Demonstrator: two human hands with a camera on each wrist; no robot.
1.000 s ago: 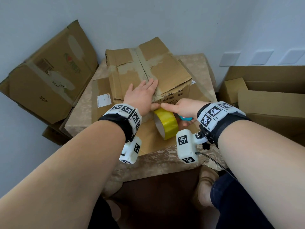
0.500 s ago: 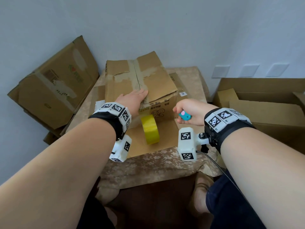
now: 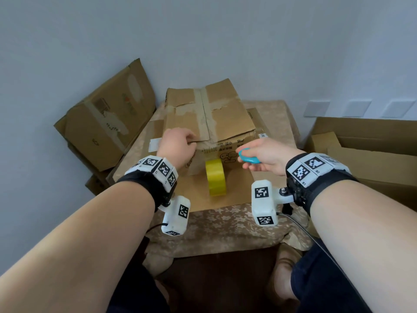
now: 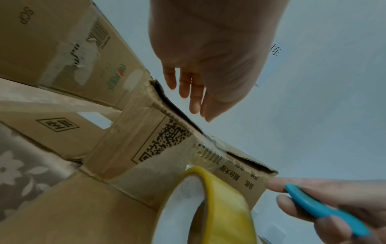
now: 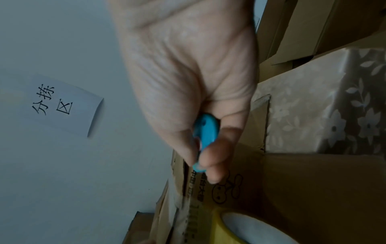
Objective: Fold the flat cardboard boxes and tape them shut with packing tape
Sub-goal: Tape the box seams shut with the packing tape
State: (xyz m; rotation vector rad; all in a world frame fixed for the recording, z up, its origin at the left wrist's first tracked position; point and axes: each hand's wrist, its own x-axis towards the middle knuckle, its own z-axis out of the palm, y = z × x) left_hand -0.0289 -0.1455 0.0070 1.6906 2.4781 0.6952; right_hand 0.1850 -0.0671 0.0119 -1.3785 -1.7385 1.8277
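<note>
Cardboard box (image 3: 209, 118) under left hand (image 3: 177, 146); right hand (image 3: 268, 157) pinches cutter (image 3: 248, 158).

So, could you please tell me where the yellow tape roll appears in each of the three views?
Head: the yellow tape roll stands on edge at centre, against the box's near side.
Left wrist: bottom centre-right, large and close.
Right wrist: only its rim at the bottom edge.
Shared landmark: the blue cutter in the right hand, beside the roll.

Brown corrugated cardboard box (image 3: 209, 118), black print on front. Yellow tape roll (image 3: 215, 177). Turquoise plastic cutter (image 3: 248, 157). Beige floral-pattern tablecloth (image 3: 225, 227).
</note>
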